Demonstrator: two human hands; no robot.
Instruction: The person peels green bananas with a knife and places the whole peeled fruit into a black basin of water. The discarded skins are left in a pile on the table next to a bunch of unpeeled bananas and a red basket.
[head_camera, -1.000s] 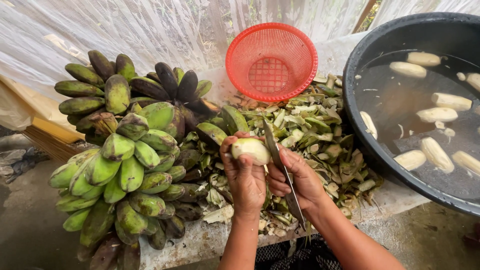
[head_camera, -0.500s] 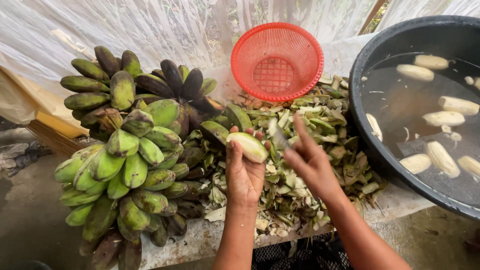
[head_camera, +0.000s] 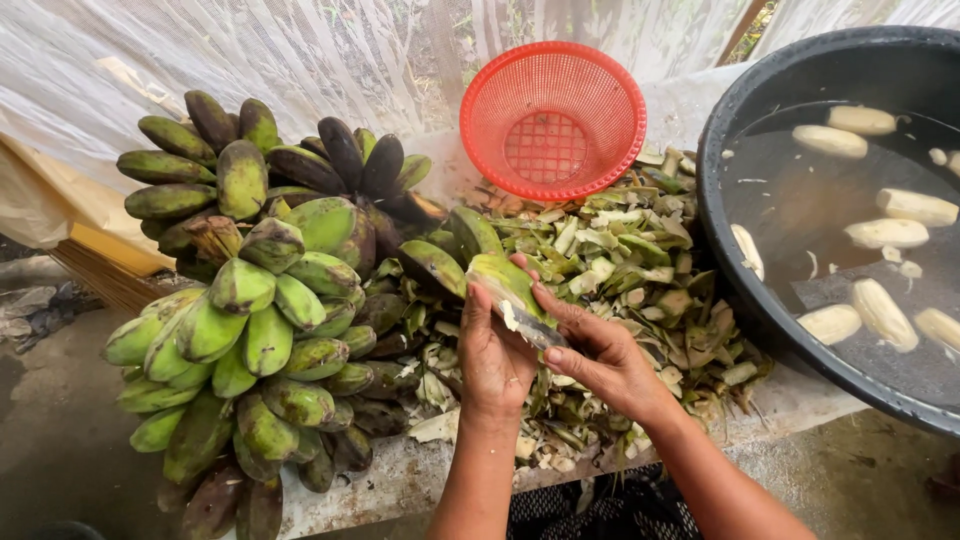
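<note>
My left hand (head_camera: 492, 355) held a green banana (head_camera: 505, 283) above the desk (head_camera: 790, 395), its fingers closed around the lower side of the fruit. The banana was partly peeled, and some pale flesh showed at the cut place. My right hand (head_camera: 600, 352) held a knife (head_camera: 530, 325), its fingers closed on the handle with the thumb pressed near the blade, and the blade lay against the banana skin. Both hands were close together, touching the same fruit.

Under my hands lay a pile of green peels (head_camera: 630, 260), spread over the desk. On my left side stood big bunches of green bananas (head_camera: 250, 300), some with dark skin. Behind the peels a red plastic basket (head_camera: 552, 120) leaned against a white net. On my right was a black tub (head_camera: 730, 150) with water, and peeled bananas (head_camera: 880, 310) floated in it.
</note>
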